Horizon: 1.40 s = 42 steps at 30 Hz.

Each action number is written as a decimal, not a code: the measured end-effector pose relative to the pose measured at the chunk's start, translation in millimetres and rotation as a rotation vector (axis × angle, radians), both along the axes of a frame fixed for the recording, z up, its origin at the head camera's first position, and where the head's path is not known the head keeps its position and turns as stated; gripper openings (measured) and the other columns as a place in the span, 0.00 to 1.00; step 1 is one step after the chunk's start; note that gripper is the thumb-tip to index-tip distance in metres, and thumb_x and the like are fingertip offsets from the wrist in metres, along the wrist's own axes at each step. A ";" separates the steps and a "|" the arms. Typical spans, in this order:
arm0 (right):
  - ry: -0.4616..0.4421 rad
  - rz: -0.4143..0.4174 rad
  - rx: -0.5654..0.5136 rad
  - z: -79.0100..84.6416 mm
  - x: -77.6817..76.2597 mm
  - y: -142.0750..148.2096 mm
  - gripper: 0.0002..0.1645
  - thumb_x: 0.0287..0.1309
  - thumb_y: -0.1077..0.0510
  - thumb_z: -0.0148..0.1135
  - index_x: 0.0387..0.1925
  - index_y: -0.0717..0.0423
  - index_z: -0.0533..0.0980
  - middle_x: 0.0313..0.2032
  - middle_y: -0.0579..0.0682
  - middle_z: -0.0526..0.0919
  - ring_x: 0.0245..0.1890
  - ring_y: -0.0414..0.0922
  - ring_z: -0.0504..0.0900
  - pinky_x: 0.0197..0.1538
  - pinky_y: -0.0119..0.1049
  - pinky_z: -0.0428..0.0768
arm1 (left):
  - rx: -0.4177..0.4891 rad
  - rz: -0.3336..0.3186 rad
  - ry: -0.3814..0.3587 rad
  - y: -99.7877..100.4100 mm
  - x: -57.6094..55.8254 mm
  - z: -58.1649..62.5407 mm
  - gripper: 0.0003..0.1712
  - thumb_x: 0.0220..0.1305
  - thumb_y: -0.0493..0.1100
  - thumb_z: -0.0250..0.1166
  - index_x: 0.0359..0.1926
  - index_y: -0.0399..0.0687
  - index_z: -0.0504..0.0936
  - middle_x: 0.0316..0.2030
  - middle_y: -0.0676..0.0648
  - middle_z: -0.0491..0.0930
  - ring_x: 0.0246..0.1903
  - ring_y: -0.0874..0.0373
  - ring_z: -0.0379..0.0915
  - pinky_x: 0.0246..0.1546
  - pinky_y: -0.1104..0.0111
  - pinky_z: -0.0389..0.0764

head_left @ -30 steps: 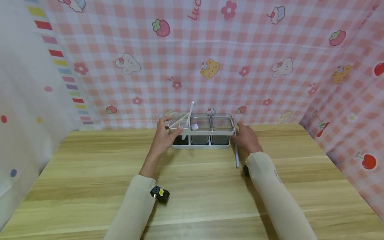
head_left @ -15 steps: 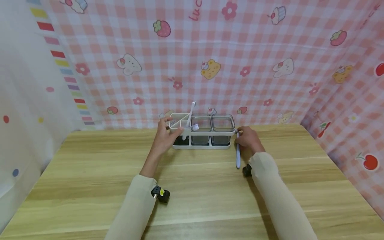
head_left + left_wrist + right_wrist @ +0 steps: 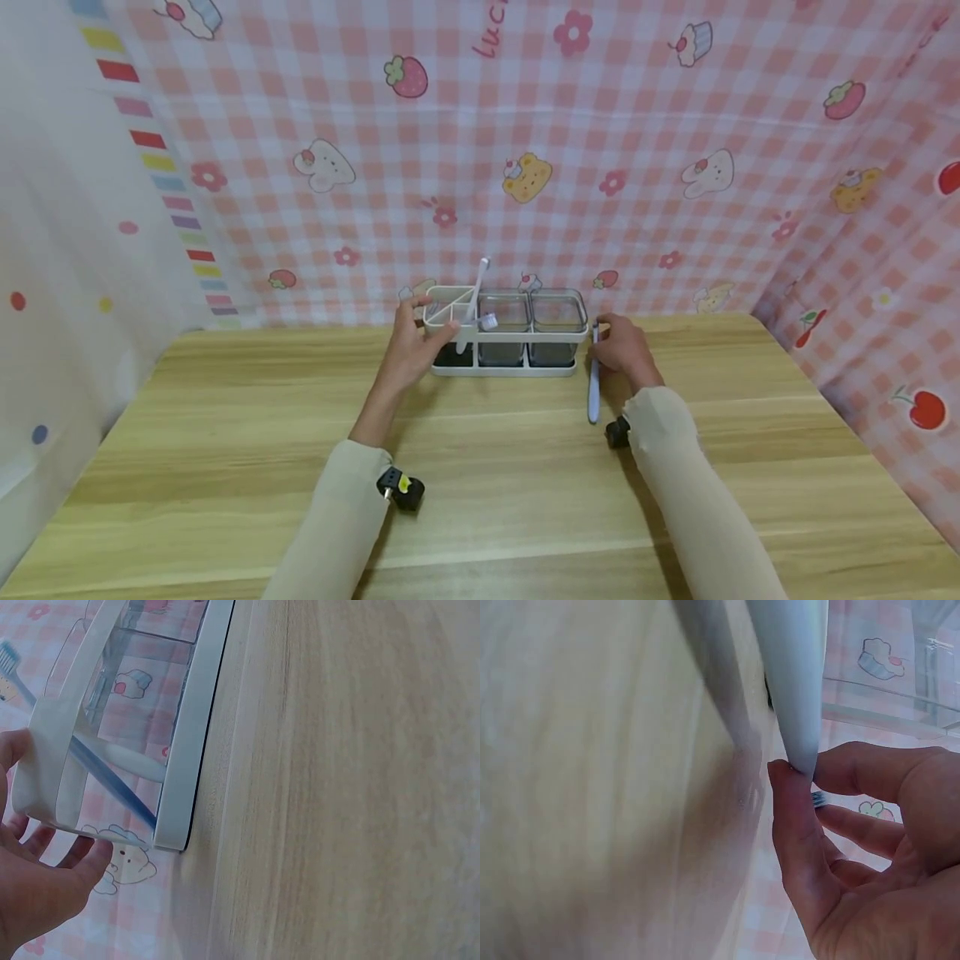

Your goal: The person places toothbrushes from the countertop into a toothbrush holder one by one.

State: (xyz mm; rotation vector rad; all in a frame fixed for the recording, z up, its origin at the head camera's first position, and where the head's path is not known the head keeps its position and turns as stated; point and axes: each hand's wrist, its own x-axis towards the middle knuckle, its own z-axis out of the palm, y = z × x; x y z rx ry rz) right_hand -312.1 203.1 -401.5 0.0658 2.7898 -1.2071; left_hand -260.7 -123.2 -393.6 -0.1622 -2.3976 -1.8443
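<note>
Two pale sleeves (image 3: pixel 330 521) reach in over the wood-grain tabletop (image 3: pixel 480 500), a small black device (image 3: pixel 402 489) at the left wrist and a like one (image 3: pixel 618 433) at the right. Beyond them, the handle of a pale blue toothbrush (image 3: pixel 593 396) points back toward the person; the right hand (image 3: pixel 624 348) pinches this brush near its head, thumb against finger, just beside the right end of a white rack (image 3: pixel 517 337). The left hand (image 3: pixel 408 343) grips the rack's other end, thumb in front and fingers round the far side — so the hands stand well apart. The rack rests near the tabletop's back edge. In its divided left section lean two more toothbrushes (image 3: pixel 478 287); its middle and right sections hold clear cups (image 3: pixel 558 310). Behind everything hangs a pink checked cloth (image 3: pixel 480 200) with strawberries, bears and rabbits.
</note>
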 end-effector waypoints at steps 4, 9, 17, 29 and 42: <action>0.029 -0.026 -0.043 5.0 2.3 -0.6 0.38 0.56 0.71 0.60 0.69 0.66 0.65 0.46 0.65 0.77 0.29 0.51 0.83 0.29 0.40 0.85 | -0.007 -0.004 0.005 -0.2 -0.8 0.9 0.40 0.70 0.52 0.65 0.72 0.41 0.55 0.69 0.37 0.57 0.63 0.41 0.60 0.59 0.49 0.71; 0.044 -0.053 -0.124 13.9 2.5 0.2 0.39 0.60 0.71 0.59 0.73 0.66 0.61 0.49 0.66 0.75 0.37 0.54 0.81 0.34 0.42 0.86 | -0.018 -0.001 0.018 -0.8 -2.7 3.2 0.41 0.69 0.51 0.65 0.72 0.41 0.55 0.69 0.37 0.57 0.63 0.41 0.60 0.60 0.49 0.71; 0.122 -0.062 -0.157 25.9 2.6 0.0 0.39 0.59 0.71 0.60 0.72 0.65 0.62 0.51 0.66 0.75 0.33 0.50 0.81 0.34 0.45 0.86 | -0.020 -0.011 0.022 -3.7 -4.8 3.5 0.40 0.70 0.50 0.65 0.72 0.40 0.55 0.70 0.34 0.55 0.63 0.40 0.59 0.59 0.48 0.71; 0.181 -0.071 -0.173 49.8 13.1 -6.5 0.40 0.61 0.70 0.61 0.73 0.62 0.62 0.53 0.66 0.74 0.36 0.53 0.80 0.35 0.45 0.86 | -0.012 -0.010 0.019 -2.0 -2.6 1.9 0.40 0.70 0.50 0.65 0.71 0.41 0.55 0.70 0.34 0.55 0.64 0.39 0.58 0.61 0.48 0.69; 0.322 -0.137 -0.255 59.6 18.2 -11.6 0.39 0.57 0.70 0.60 0.71 0.60 0.64 0.47 0.61 0.75 0.29 0.42 0.78 0.26 0.36 0.84 | -0.012 -0.009 0.004 -0.2 -0.6 0.1 0.40 0.70 0.51 0.65 0.72 0.40 0.55 0.71 0.35 0.55 0.65 0.39 0.58 0.61 0.48 0.69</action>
